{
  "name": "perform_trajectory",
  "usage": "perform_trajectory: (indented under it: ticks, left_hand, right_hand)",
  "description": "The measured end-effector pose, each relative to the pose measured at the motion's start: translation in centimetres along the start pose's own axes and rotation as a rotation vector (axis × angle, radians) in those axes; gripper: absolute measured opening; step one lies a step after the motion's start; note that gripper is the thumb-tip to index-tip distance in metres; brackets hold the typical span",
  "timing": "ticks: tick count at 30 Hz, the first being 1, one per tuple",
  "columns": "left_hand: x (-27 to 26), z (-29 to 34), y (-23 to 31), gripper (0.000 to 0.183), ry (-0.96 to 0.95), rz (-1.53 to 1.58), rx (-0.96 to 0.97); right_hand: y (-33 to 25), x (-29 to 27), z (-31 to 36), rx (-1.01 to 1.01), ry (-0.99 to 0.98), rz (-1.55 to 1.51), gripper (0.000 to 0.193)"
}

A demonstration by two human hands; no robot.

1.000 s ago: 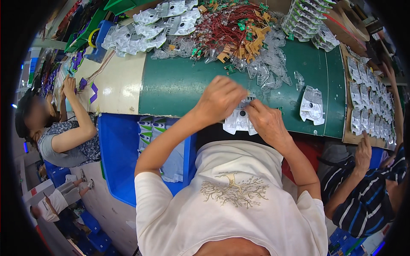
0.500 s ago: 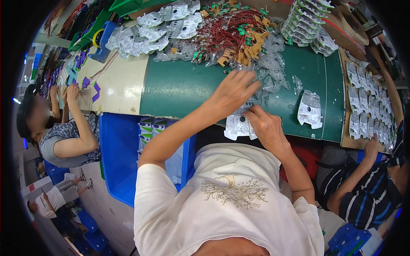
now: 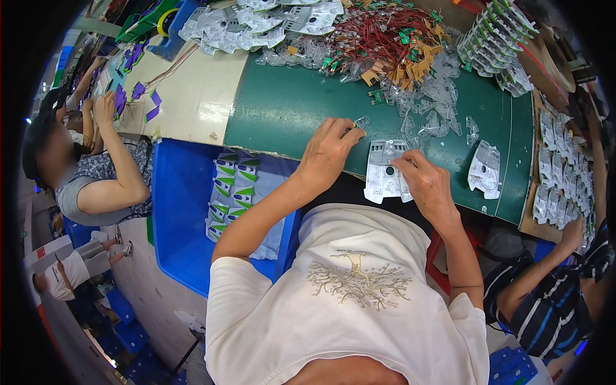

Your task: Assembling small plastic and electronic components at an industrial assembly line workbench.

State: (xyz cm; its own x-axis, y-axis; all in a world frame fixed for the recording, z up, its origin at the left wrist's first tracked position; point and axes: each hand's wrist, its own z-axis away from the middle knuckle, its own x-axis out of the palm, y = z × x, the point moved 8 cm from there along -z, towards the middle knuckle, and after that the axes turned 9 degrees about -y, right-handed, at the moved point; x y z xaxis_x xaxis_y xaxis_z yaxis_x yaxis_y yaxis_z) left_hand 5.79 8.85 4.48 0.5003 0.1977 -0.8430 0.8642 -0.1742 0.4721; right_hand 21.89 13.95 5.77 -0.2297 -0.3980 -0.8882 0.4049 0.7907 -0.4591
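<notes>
A: Hands?

B: Left hand (image 3: 326, 157) nearly closed, thumb and fingers pinching a small clear piece (image 3: 363, 121) over the green table (image 3: 282, 115). Right hand (image 3: 430, 186) curled, gripping the right edge of the silver plate (image 3: 380, 176) between thumb and fingertips

A: Where's that plate sitting?

B: At the table's near edge, lower end past it. Left hand is apart from it, just beyond its upper left corner. Second plate (image 3: 484, 168) lies on the table, to the right

A: Containers?

B: Blue bin (image 3: 181, 221) at left, below table edge: white-green parts (image 3: 244, 196) in two columns, plus a pale sheet (image 3: 269, 215)
</notes>
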Motion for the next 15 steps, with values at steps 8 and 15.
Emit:
perform_trajectory:
  ticks: [8,15]
  left_hand:
    - [0.1,0.9,2.4,0.030,-0.011,0.301,0.093]
    - [1.6,0.0,5.0,0.028,-0.056,0.069,0.272]
  right_hand:
    - [0.2,0.0,-0.3,-0.015,-0.023,-0.006,0.030]
    - [0.2,0.0,-0.1,-0.096,0.085,0.006,0.025]
